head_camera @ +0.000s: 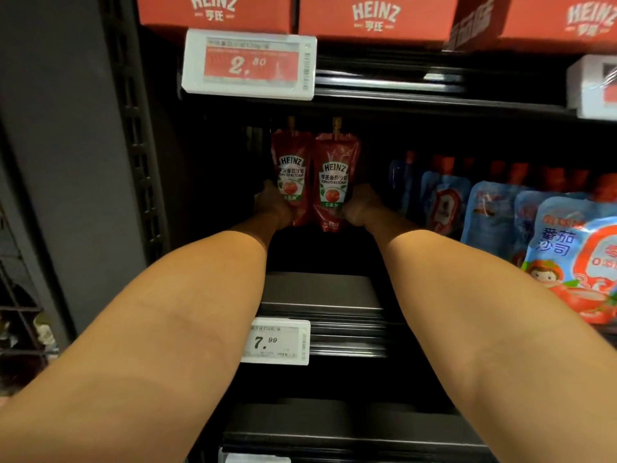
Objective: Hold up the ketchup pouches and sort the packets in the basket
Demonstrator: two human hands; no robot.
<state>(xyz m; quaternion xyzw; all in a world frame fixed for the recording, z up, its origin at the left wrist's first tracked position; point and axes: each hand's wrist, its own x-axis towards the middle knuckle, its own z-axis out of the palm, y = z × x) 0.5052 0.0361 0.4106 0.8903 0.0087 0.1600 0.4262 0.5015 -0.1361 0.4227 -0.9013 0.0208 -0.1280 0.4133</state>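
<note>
Both my arms reach deep into a dark shop shelf. My left hand (271,205) grips the lower part of a red Heinz ketchup pouch (291,168) that stands upright. My right hand (359,207) grips a second red Heinz ketchup pouch (334,177) right beside the first. The two pouches touch side by side, spouts up, near the back of the shelf. My fingers are mostly hidden behind the pouches.
Blue tomato sauce pouches (564,242) fill the shelf to the right. Red Heinz boxes (377,18) sit on the shelf above. Price tags reading 2.80 (248,63) and 7.99 (275,340) hang on the shelf edges. A black upright post (133,128) stands left.
</note>
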